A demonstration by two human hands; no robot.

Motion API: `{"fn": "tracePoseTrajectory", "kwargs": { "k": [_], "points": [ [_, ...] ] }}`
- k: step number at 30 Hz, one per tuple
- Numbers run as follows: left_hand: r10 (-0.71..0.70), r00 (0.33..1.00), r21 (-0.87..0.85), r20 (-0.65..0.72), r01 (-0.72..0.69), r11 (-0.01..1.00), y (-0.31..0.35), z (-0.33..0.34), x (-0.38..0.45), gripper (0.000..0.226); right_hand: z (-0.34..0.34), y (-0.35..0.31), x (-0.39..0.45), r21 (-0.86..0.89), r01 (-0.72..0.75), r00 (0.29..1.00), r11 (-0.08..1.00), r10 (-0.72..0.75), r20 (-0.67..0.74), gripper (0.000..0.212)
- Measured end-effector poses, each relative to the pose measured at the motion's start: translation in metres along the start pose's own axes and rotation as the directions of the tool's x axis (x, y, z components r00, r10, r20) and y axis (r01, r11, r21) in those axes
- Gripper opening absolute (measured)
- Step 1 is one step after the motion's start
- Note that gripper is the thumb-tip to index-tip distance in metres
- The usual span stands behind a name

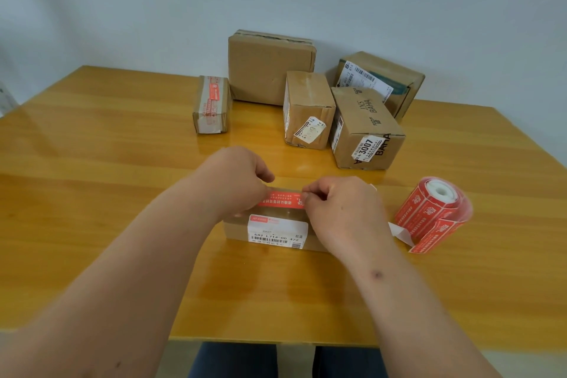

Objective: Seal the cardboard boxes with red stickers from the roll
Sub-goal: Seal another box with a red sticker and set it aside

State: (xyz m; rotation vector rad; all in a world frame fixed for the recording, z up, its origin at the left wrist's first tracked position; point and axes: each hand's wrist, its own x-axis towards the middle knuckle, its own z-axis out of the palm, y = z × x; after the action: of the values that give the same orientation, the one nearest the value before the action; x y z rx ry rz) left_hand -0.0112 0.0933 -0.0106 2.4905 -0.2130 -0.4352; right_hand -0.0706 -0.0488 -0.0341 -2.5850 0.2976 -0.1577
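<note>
A small cardboard box with a white barcode label lies in front of me on the wooden table. A red sticker stretches across its top. My left hand pinches the sticker's left end and my right hand pinches its right end, both with curled fingers. The roll of red stickers lies on its side to the right of the box, with a loose white backing strip trailing toward me.
Several cardboard boxes stand at the back: a small one with a red sticker on the left, a large one against the wall, and three more to the right. The table's near edge runs above my lap.
</note>
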Motion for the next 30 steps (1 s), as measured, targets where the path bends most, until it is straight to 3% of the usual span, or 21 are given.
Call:
{"fn": "tracePoseTrajectory", "kwargs": {
  "k": [21,30],
  "points": [
    [0.017,0.996,0.033,-0.092,-0.014,0.999,-0.006,0.013,0.008,0.019,0.004,-0.001,0.004,-0.125,0.008,1.000,0.992,-0.005,0.024,0.016],
    [0.012,0.992,0.129,-0.127,0.005,0.992,-0.005,0.019,0.010,0.019,0.005,-0.001,0.007,-0.207,0.035,0.999,0.978,-0.034,0.011,0.009]
  ]
}}
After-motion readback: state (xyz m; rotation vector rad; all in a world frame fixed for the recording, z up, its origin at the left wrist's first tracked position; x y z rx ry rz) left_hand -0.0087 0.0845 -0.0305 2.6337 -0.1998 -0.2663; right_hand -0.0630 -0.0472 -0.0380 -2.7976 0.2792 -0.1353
